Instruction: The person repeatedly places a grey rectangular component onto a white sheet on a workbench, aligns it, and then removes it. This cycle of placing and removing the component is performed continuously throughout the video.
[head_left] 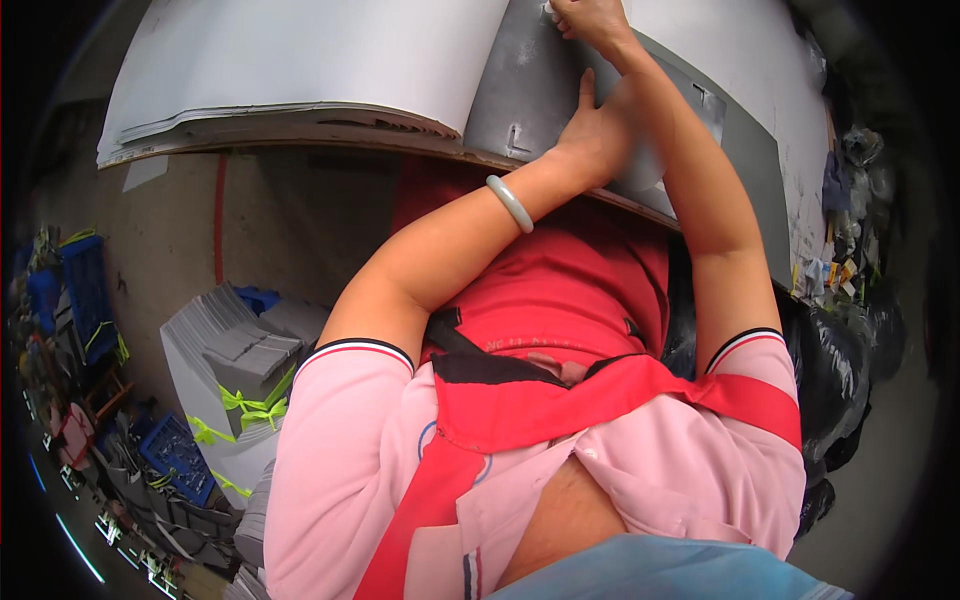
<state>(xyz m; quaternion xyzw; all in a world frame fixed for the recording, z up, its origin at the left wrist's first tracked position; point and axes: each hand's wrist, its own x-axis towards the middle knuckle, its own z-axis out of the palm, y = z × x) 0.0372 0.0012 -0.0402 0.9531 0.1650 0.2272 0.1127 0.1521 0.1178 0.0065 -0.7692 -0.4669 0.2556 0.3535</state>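
A dark grey sheet [530, 75] with small corner-shaped marks lies on the worktable close to its front edge. My left hand [598, 138] rests on this sheet near the edge, thumb stretched out and apart; its other fingers are partly blurred. A pale bangle [510, 204] circles my left wrist. Further up, my right hand [592, 22] is closed at the top of the view, with a small white thing [549, 9] at its fingertips that I cannot make out. My right forearm crosses beyond the left hand.
Stacked large white sheets [310, 60] cover the table's left side, their edges curling at the front. More white sheeting [725, 35] lies at the right. Grey bundles tied with yellow-green strips [240, 380] and a blue crate [178, 458] stand lower left. Black plastic bags [835, 380] sit at the right.
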